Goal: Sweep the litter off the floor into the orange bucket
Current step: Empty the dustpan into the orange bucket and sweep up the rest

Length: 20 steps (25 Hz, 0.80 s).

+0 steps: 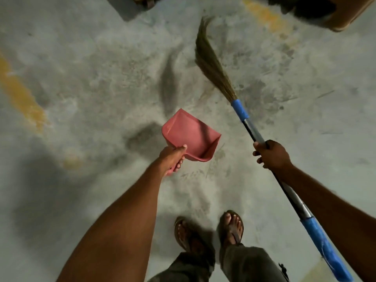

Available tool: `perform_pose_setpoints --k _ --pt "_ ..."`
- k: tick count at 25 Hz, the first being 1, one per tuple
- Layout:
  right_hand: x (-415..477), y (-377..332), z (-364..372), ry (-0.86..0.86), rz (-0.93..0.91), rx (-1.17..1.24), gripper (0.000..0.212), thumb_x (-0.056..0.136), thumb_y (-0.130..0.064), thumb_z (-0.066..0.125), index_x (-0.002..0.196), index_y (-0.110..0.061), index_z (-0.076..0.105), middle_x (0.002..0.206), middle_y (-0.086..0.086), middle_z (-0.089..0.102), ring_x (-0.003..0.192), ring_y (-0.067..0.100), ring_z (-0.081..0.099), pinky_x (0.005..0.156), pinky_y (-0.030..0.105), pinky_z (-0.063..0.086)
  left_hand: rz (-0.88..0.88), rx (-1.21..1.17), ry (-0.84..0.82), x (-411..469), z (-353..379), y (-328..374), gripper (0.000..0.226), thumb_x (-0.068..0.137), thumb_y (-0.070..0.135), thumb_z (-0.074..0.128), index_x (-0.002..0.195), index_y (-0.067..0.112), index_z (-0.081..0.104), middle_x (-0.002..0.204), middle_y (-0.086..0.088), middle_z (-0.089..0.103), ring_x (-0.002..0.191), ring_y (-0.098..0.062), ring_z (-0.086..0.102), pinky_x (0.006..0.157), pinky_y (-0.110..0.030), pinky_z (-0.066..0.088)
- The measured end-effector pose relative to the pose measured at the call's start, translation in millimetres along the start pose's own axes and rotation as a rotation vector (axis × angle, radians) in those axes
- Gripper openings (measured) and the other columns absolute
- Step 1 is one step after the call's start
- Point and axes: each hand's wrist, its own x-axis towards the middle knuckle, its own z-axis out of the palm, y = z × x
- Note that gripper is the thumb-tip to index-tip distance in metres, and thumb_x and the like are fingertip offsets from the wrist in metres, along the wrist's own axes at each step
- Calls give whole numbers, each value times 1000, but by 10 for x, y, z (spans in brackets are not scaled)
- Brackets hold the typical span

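Above dusty concrete point(81, 82) — left fingers point(179, 165) grasp the pink dustpan point(191, 133), right fingers point(258, 154) the blue-taped broom point(240, 110).

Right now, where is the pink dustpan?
Head view, centre: the pink dustpan is held by its handle in the left hand, ahead of the sandalled feet and left of the broom that the right hand grips.
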Motion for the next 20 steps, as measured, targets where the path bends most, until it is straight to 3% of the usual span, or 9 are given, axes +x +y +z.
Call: perform_pose_setpoints --k 3,8,11,14,16,20 --pt "817 355 166 183 -100 -220 28 98 -49 58 112 -24 61 97 0 73 90 31 67 82 43 54 33 16 27 931 133 -75 44 100 46 63 73 10 61 50 2 52 35 -9 41 35 -18 31" --pt "2101 818 412 247 -196 -355 34 100 -46 56 131 -34 56 104 5 71 97 36 65 83 43 52 90 52 3 2277 212 -70 48 105 45 53 73 9 56 54 1 46 33 -6 35 33 -17 26" --pt "2695 1162 526 172 -236 -415 32 100 -35 62 131 -31 60 92 5 66 80 32 62 70 35 47 56 120 -75 2852 218 -2 50 108 49 45 76 11 53 58 2 43 37 -4 34 34 -16 26" --pt "2905 1374 526 14 -190 -176 32 99 -24 67 127 -36 55 74 8 55 53 21 43 47 25 34 53 158 -102 3221 175 114 49 107 50 45 80 10 53 64 2 41 36 -3 35 32 -15 27" --pt "2933 1468 459 -64 -194 -134 36 99 -21 68 127 -39 55 71 8 51 50 19 36 45 22 28 73 167 -106 3381 152 150 48 107 49 45 81 10 52 65 2 40 33 -3 34 31 -15 26" --pt "2617 1598 340 -241 -248 -268 29 97 -18 69 117 -40 67 66 4 53 49 20 41 45 26 32 62 146 -101 3385 182 152 49 107 49 46 78 10 53 53 4 42 33 -3 34 30 -15 26"
